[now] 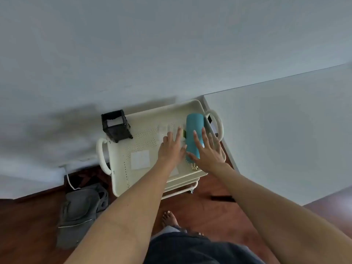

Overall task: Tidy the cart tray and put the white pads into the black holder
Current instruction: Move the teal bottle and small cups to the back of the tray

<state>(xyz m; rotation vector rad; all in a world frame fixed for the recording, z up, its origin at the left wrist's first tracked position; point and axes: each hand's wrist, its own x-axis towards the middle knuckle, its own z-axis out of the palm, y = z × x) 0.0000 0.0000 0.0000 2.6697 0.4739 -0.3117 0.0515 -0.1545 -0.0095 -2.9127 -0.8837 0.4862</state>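
reaching both hands, left hand [170, 147] right hand [206, 153] spread flat over tray [122, 174]

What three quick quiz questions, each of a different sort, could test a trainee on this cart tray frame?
1. True or false: the black lattice holder stands at the far left corner of the cream perforated cart tray.
2. Which hand rests on the teal cylindrical bottle? A) left hand B) right hand
3. Fill in: the flat square white pad lies on the ____.

Key: 1 true; 2 B; 3 tray.
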